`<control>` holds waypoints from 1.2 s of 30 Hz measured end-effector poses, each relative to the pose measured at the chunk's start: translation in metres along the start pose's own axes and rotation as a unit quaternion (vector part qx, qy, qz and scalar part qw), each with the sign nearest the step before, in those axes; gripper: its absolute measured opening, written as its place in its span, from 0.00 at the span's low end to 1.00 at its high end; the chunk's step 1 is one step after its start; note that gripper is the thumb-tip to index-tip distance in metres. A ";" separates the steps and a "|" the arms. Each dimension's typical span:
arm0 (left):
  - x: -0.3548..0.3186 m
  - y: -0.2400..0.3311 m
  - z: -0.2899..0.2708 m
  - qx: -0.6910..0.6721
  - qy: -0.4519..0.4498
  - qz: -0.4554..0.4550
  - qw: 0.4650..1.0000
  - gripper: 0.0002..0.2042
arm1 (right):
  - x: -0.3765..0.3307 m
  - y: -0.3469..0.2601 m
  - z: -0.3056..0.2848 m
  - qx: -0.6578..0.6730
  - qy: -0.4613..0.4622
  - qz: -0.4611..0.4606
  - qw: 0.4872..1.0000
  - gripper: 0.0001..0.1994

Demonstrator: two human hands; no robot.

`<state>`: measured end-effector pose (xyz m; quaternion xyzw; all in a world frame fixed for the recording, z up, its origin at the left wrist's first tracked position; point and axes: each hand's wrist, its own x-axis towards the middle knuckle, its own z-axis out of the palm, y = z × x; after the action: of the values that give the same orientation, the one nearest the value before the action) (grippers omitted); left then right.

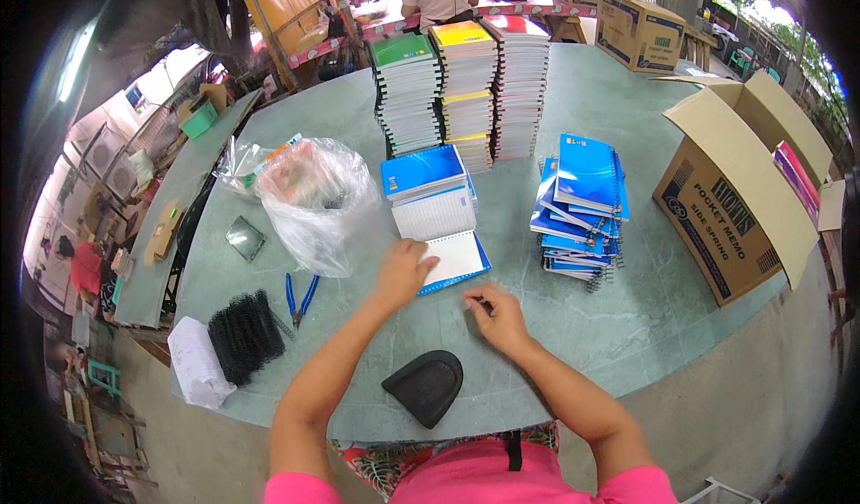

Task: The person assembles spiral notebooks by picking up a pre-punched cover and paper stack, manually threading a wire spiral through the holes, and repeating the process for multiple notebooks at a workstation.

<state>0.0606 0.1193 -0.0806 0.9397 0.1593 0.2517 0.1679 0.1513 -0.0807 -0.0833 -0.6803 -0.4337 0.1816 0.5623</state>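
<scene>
In front of me lies a small notebook point(448, 259), white pages up, with a blue cover showing under its near edge. My left hand point(405, 275) grips its left side, thumb across the page. Just off the notebook's near right corner, my right hand point(498, 318) is closed with its fingertips pinched together; whatever they hold is too small to make out. Right behind the notebook stands a stack of blue-covered and lined paper pads point(430, 181). Spiral-bound blue notebooks point(580, 201) are piled to the right, their coils sticking out.
Tall notebook stacks point(470, 92) stand farther back. On the left are a plastic bag point(315, 208), blue-handled pliers point(300, 300), black coils point(245, 338) and a white paper bundle point(197, 361). A black wedge-shaped block point(425, 387) lies near me. An open carton point(717, 213) stands right.
</scene>
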 end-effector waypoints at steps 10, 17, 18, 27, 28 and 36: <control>-0.001 0.014 -0.001 -0.011 -0.115 -0.094 0.989 0.27 | 0.008 -0.010 0.005 0.322 0.140 0.181 0.919 0.37; 0.007 -0.010 -0.004 -0.128 -0.003 -0.248 0.960 0.14 | 0.020 -0.004 -0.007 0.294 0.157 0.219 0.917 0.34; 0.009 -0.017 -0.009 -0.132 0.036 -0.229 0.964 0.12 | 0.016 0.008 -0.004 0.237 0.141 0.181 0.944 0.33; -0.013 0.039 -0.035 -0.018 -0.045 -0.063 0.997 0.13 | 0.072 0.018 -0.015 -0.266 0.032 0.036 0.963 0.33; -0.024 0.045 -0.021 0.019 -0.066 -0.044 0.997 0.14 | 0.077 0.014 -0.015 -0.274 0.015 0.065 0.959 0.33; -0.030 0.090 0.005 0.041 -0.141 -0.044 0.988 0.20 | 0.057 0.031 -0.016 0.207 0.177 0.197 0.942 0.31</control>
<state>0.0573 0.0261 -0.0614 0.9641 0.1852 0.1020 0.1608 0.2068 -0.0447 -0.0933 -0.6422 -0.1374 0.2509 0.7112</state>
